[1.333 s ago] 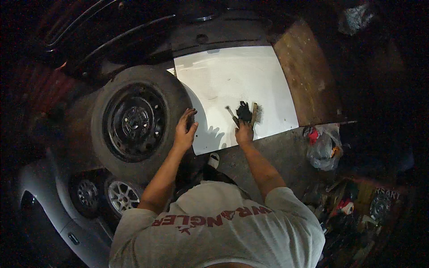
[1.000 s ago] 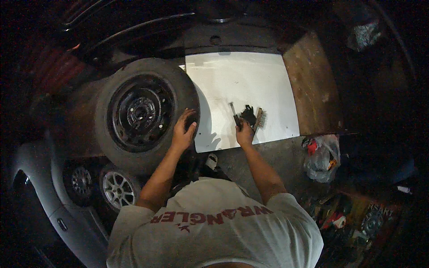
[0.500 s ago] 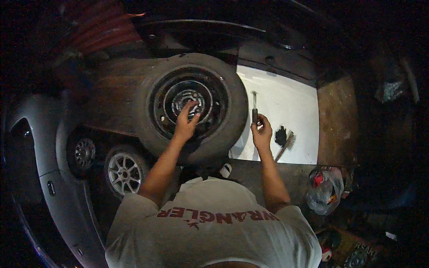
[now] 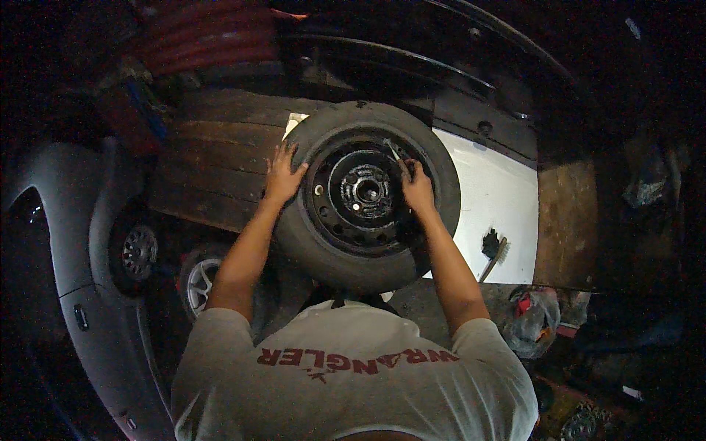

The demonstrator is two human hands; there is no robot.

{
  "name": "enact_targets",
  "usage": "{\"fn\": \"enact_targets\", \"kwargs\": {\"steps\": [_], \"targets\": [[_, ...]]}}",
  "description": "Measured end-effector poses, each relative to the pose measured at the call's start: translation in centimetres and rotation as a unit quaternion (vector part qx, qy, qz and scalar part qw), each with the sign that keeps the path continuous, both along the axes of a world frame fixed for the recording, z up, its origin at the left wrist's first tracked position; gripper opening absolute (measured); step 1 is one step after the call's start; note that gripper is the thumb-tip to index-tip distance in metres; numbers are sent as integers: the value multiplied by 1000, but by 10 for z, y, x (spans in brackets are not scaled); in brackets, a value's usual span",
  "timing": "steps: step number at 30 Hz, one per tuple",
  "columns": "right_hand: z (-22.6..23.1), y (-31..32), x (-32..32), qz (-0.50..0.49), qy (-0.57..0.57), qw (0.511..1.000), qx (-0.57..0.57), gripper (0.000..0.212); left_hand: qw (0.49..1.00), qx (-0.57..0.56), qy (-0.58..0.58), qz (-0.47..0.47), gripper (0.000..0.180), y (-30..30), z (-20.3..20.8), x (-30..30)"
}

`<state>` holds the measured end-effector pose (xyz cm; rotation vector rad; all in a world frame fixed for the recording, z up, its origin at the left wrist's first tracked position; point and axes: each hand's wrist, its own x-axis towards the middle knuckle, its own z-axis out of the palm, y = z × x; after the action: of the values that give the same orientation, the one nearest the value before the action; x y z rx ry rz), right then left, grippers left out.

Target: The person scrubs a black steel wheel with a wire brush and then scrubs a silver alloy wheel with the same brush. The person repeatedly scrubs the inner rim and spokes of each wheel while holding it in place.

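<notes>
A tyre on a black steel rim lies on its side in front of me. My left hand rests on the tyre's left sidewall with the fingers spread; it holds nothing. My right hand is closed round a slim tool with a dark handle and a pale shaft. Its tip points up and left over the right part of the rim. The tool's exact kind is too small to make out, and my fingers hide most of the handle.
On the white sheet at the right lie a brush and a small black object. Wooden planks extend to the left. Nearby are a spoked wheel, a grey car and a clear plastic bag.
My left hand has gone from the rim's hub to the tyre's left sidewall. My right hand has brought the tool from above the white sheet to over the rim. The view has shifted.
</notes>
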<state>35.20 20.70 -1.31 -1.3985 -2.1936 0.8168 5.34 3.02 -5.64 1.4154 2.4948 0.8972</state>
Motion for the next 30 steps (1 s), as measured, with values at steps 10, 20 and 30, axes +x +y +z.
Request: {"fn": "enact_targets", "kwargs": {"steps": [10,20,30], "targets": [[-8,6,-55,-50,-66,997,0,42,997,44,-64,2,64,-1,9,6],[-30,-6,-93,-54,2,998,-29,31,999,15,-34,9,62,-3,2,8],[-4,9,-75,-42,24,998,-34,32,998,22,-51,7,63,-2,8,8]]}}
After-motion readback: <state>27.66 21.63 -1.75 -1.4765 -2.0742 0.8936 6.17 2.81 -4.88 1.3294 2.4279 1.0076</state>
